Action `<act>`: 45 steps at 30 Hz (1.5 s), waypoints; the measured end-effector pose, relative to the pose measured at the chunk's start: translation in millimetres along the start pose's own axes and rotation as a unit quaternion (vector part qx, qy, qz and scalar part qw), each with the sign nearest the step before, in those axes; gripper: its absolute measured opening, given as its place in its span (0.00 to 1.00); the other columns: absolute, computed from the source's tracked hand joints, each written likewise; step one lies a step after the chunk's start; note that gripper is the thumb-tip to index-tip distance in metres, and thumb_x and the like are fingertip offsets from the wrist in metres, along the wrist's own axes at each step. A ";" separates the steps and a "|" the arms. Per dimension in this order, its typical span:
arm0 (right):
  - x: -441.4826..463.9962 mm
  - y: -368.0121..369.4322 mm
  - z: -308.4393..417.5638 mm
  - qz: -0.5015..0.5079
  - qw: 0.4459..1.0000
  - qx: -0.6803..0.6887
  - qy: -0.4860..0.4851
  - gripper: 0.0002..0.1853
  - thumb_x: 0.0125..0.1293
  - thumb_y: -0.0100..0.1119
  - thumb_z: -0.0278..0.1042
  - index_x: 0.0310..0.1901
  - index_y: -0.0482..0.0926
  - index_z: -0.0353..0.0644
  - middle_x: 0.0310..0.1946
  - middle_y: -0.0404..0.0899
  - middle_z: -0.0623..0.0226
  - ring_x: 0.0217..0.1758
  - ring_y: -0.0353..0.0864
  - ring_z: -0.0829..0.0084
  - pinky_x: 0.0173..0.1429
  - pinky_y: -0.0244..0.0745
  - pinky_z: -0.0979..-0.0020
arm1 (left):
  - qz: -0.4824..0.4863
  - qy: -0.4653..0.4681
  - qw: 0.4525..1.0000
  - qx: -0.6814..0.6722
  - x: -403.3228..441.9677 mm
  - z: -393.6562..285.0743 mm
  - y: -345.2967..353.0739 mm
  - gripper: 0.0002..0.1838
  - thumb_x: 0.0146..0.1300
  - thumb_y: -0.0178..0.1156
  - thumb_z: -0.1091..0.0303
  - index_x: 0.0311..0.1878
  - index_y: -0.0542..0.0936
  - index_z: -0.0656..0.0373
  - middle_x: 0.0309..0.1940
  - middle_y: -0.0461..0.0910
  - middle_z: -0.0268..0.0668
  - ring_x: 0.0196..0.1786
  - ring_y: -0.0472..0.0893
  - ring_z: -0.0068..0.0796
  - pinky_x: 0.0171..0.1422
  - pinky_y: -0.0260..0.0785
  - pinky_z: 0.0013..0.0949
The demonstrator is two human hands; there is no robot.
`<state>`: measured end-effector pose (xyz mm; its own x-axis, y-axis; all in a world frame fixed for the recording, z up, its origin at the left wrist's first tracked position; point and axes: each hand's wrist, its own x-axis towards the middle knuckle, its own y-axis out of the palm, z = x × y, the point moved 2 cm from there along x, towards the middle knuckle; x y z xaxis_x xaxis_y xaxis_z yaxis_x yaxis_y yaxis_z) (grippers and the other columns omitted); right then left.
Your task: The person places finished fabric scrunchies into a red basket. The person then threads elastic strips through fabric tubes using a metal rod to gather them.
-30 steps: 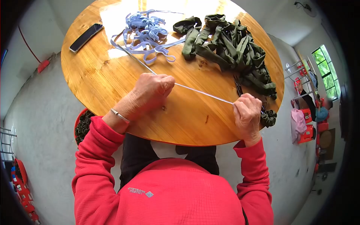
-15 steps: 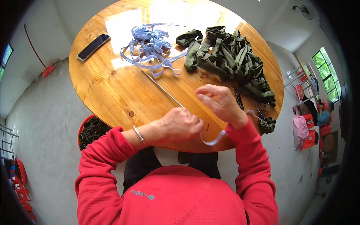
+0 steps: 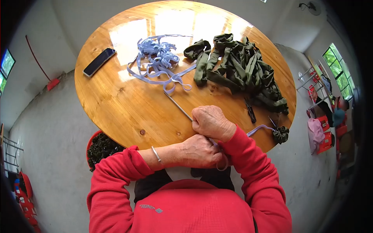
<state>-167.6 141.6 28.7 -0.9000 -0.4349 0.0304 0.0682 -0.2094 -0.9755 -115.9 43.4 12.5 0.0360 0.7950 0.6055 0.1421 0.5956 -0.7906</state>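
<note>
My left hand [image 3: 200, 150] is closed near the table's front edge, with a loop of pale blue elastic [image 3: 222, 163] beside its fingers. Just above it, my right hand [image 3: 210, 120] is a fist at the lower end of a thin metal rod [image 3: 178, 105]. The rod's upper end lies by a tangled pile of blue elastic [image 3: 157, 52]. Dark green fabric strips [image 3: 243, 66] are heaped at the back right. A small gathered green piece [image 3: 281, 134], with blue elastic leading from it, sits at the right edge. Black snips [image 3: 250, 110] lie left of it.
The round wooden table [image 3: 112, 101] carries a phone [image 3: 100, 62] at its back left. Under the left edge stands a red tub of dark material [image 3: 101, 150]. Red stools [image 3: 325, 141] and a seated person [image 3: 339, 112] are at the far right.
My hands went from stretching the elastic apart to coming together at the front edge. The right hand opened in between, then closed at the rod.
</note>
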 end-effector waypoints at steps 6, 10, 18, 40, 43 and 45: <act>-36.9 -25.3 -50.9 -0.002 0.930 0.367 0.036 0.04 0.54 0.55 0.28 0.27 0.76 0.37 0.18 0.76 0.64 0.18 0.74 0.75 0.23 0.68 0.73 | -0.164 -0.052 0.984 -0.046 0.1 32.1 -65.3 0.03 0.56 0.60 0.74 0.33 0.76 0.60 0.22 0.76 0.32 0.19 0.74 0.24 0.21 0.64 0.29; -51.6 -32.4 -73.1 -0.068 0.707 0.680 0.184 0.04 0.63 0.51 0.27 0.37 0.74 0.39 0.17 0.72 0.72 0.15 0.66 0.84 0.19 0.59 0.81 | -0.258 -0.398 0.870 -0.134 14.1 103.9 -93.5 0.08 0.60 0.57 0.69 0.34 0.79 0.65 0.21 0.78 0.37 0.21 0.77 0.22 0.23 0.68 0.28; -47.1 -21.7 -92.3 -0.120 0.614 0.769 0.132 0.08 0.69 0.53 0.34 0.40 0.75 0.38 0.16 0.68 0.73 0.15 0.61 0.85 0.18 0.56 0.82 | 0.050 -0.576 0.815 0.028 19.5 219.0 -36.6 0.12 0.51 0.59 0.62 0.30 0.82 0.61 0.30 0.81 0.52 0.39 0.82 0.50 0.44 0.73 0.44; -38.9 -7.0 -65.3 -0.047 0.704 0.686 0.178 0.06 0.61 0.61 0.30 0.29 0.76 0.38 0.13 0.66 0.80 0.11 0.59 0.90 0.15 0.50 0.84 | -0.181 -0.384 0.537 -0.729 -0.4 -20.4 -6.3 0.05 0.60 0.55 0.82 0.37 0.78 0.64 0.56 0.74 0.45 0.61 0.72 0.33 0.66 0.63 0.38; -34.6 1.5 -68.7 -0.090 0.798 0.579 0.143 0.10 0.56 0.67 0.33 0.30 0.78 0.36 0.15 0.70 0.74 0.15 0.66 0.85 0.19 0.58 0.81 | -0.155 -0.390 0.564 -0.712 0.1 -17.6 -16.8 0.03 0.59 0.57 0.80 0.34 0.79 0.63 0.55 0.73 0.45 0.61 0.72 0.38 0.66 0.63 0.42; -39.9 -4.1 -74.9 -0.171 0.912 0.350 0.133 0.12 0.52 0.69 0.34 0.30 0.78 0.34 0.15 0.71 0.68 0.18 0.69 0.81 0.22 0.63 0.76 | -0.131 -0.406 0.553 -0.716 -1.8 -19.0 -22.7 0.04 0.59 0.57 0.82 0.32 0.78 0.63 0.55 0.73 0.45 0.61 0.72 0.34 0.66 0.64 0.39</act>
<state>-164.3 225.4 15.1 -0.9863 -0.0319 0.1618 -0.0612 -0.8405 -0.5384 -100.3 26.2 31.1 -0.5443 0.8387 -0.0180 0.6962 0.4636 0.5480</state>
